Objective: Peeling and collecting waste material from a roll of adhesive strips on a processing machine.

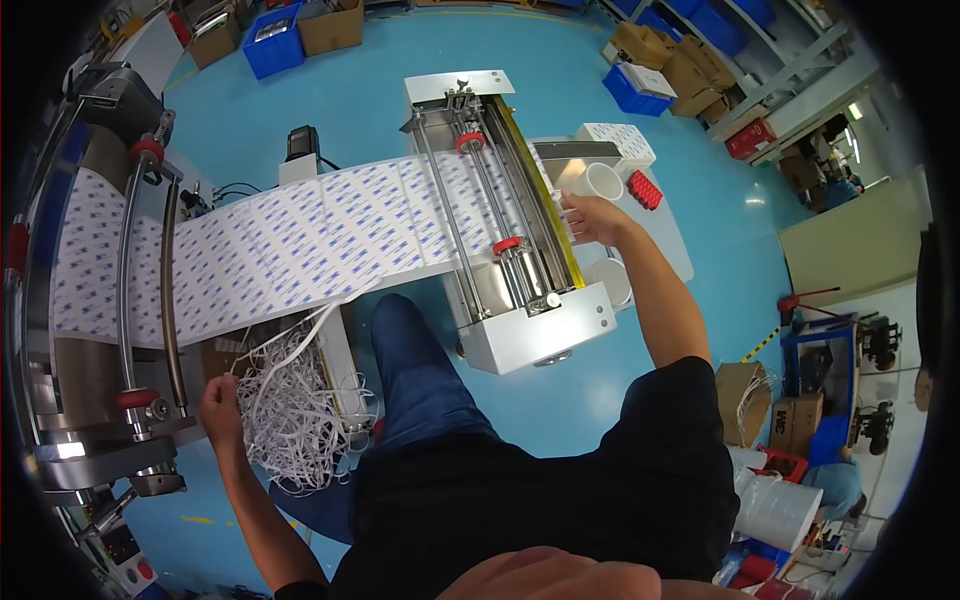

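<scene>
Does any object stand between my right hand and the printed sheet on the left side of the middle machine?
Yes, the silver machine stands between them: its yellow bar is right beside your right hand, and a metal rod crosses above the printed sheet farther left.

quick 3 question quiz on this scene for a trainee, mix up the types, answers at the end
1. Multiple choice: what lies heaped beside the left hand?
a) blue cloths
b) white strips
c) green bottles

2. True or false: the patterned sheet spans the gap between the left machine and the silver machine.

3. Fill in the blank: the hand nearer the yellow bar is the person's ____ hand.

Key:
1. b
2. True
3. right; the right hand is beside it
</scene>
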The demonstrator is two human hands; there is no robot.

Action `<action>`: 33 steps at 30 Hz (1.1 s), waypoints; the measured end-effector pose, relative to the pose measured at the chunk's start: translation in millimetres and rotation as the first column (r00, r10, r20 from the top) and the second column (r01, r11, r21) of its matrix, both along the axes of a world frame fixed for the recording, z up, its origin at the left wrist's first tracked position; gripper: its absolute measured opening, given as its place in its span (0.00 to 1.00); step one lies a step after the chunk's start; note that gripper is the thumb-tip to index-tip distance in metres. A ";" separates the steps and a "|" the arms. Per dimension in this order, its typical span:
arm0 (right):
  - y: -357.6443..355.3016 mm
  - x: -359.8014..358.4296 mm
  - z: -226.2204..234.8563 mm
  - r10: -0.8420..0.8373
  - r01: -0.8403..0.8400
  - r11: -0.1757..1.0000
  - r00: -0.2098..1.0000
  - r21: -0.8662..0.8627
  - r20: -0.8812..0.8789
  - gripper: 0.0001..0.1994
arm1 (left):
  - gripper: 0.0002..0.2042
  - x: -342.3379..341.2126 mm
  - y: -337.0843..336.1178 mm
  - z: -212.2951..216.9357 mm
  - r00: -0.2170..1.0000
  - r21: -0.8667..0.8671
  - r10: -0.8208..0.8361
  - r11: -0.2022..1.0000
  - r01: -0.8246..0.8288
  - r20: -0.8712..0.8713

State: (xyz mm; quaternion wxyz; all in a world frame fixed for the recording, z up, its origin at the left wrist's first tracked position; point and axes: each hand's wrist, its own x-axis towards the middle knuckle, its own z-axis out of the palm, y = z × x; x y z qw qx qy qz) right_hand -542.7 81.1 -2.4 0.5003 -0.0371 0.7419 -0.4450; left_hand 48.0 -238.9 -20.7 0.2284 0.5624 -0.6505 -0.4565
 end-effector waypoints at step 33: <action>-32.4 176.0 112.2 -0.461 0.051 0.534 0.854 -0.844 -0.241 0.21 | 0.07 91.3 38.2 21.7 0.967 0.047 0.061 0.998 -0.051 -0.246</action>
